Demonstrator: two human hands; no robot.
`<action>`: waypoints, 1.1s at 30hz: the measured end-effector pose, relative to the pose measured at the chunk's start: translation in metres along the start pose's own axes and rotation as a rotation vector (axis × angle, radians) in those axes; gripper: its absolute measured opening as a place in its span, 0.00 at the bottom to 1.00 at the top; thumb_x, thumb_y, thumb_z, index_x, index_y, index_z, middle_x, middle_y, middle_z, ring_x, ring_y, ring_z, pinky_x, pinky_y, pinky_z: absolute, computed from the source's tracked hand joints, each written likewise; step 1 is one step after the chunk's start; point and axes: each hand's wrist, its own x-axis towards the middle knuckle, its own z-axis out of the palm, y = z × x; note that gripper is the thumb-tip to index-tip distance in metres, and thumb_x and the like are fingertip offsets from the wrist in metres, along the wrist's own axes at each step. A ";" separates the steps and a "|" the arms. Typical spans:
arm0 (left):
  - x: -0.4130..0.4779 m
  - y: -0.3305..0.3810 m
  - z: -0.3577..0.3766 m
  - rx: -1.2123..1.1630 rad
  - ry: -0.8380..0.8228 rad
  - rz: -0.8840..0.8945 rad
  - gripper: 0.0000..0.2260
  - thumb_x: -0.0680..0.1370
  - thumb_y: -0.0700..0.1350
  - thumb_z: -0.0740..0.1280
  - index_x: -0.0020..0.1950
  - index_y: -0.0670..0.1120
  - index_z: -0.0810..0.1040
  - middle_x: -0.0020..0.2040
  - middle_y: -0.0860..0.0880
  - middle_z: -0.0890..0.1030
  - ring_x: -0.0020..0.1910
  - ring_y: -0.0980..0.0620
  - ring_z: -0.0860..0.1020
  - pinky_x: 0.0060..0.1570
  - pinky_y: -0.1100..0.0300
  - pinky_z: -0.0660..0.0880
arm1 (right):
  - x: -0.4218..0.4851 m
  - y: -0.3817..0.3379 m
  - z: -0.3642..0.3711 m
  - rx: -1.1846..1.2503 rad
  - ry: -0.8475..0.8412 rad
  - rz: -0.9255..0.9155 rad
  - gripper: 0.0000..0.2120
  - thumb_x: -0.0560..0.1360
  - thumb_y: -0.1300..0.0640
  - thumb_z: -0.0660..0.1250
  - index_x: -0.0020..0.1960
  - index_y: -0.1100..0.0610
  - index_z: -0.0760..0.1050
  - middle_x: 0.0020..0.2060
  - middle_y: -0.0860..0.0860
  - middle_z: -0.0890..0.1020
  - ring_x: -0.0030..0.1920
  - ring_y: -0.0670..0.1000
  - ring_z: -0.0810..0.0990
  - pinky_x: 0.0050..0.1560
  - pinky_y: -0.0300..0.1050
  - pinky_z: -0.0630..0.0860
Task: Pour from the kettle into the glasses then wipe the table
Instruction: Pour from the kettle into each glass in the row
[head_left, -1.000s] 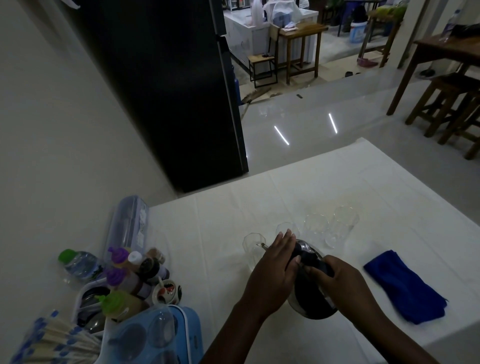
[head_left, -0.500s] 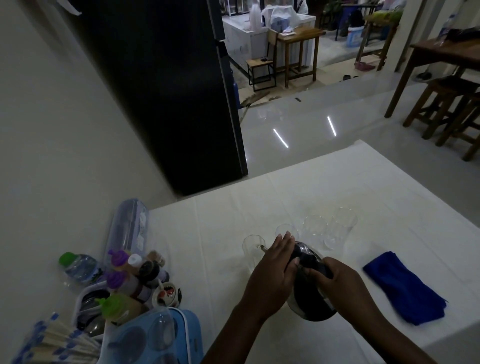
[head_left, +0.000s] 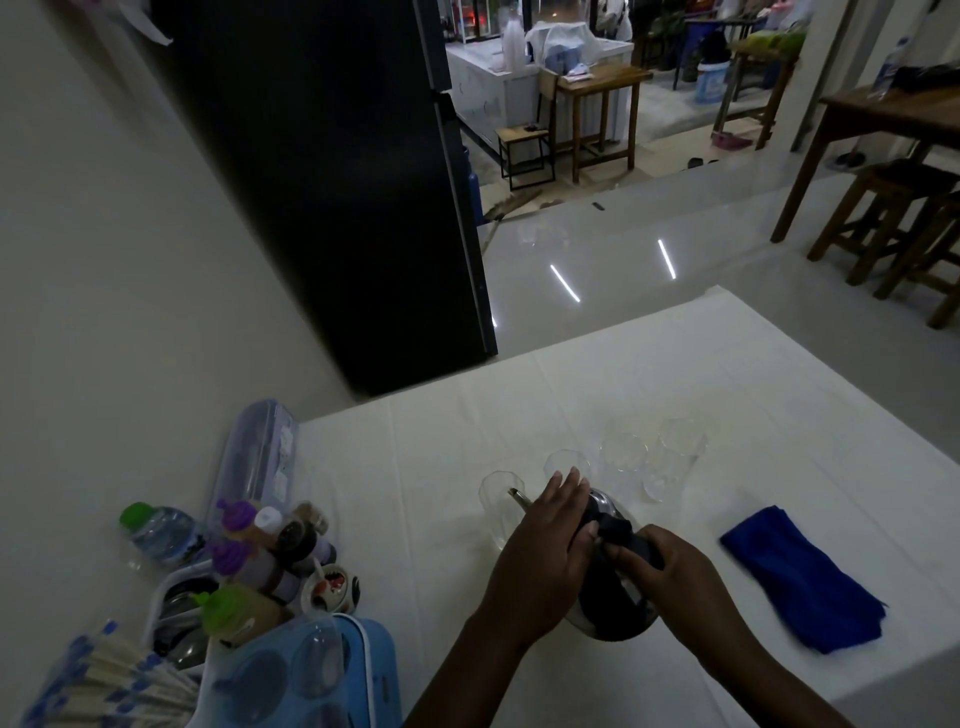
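Observation:
A dark steel kettle (head_left: 608, 616) is tilted to the left over the white table (head_left: 467, 431). Its spout (head_left: 517, 495) reaches over the rim of the leftmost clear glass (head_left: 496, 506). My right hand (head_left: 670, 577) grips the black handle. My left hand (head_left: 545, 558) lies flat on the lid with fingers spread. Three more clear glasses (head_left: 623, 457) stand in a row behind the kettle, running to the right. A folded blue cloth (head_left: 800, 577) lies on the table to the right of the kettle. Any stream of liquid is too dim to make out.
At the left edge stand a water bottle (head_left: 156, 535), sauce bottles (head_left: 249, 551), a clear lidded box (head_left: 257, 462), a blue tray (head_left: 311, 670) and wrapped straws (head_left: 98, 686). A black fridge (head_left: 337, 182) rises behind the table. Wooden stools (head_left: 893, 218) stand at the far right.
Both hands and the kettle stay in nearly the same pose. The view has drifted slightly, nothing else moved.

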 end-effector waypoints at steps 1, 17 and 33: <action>0.000 0.002 0.001 0.010 0.004 0.006 0.27 0.79 0.61 0.45 0.76 0.52 0.55 0.76 0.59 0.52 0.74 0.66 0.45 0.72 0.65 0.48 | -0.001 0.001 -0.001 0.009 -0.001 -0.004 0.10 0.72 0.47 0.66 0.41 0.54 0.75 0.33 0.50 0.79 0.35 0.49 0.77 0.34 0.37 0.71; 0.030 0.044 0.026 0.061 0.036 0.019 0.22 0.83 0.53 0.51 0.76 0.51 0.56 0.77 0.57 0.54 0.74 0.64 0.45 0.72 0.63 0.50 | 0.013 0.023 -0.052 0.061 -0.016 -0.023 0.07 0.74 0.50 0.66 0.40 0.52 0.73 0.36 0.52 0.80 0.38 0.51 0.79 0.33 0.37 0.71; 0.065 0.053 0.046 0.051 0.062 -0.004 0.22 0.83 0.52 0.52 0.76 0.50 0.56 0.77 0.55 0.56 0.75 0.64 0.47 0.73 0.62 0.51 | 0.044 0.034 -0.078 0.003 -0.011 -0.004 0.09 0.74 0.48 0.65 0.45 0.53 0.74 0.38 0.49 0.81 0.40 0.47 0.79 0.38 0.41 0.77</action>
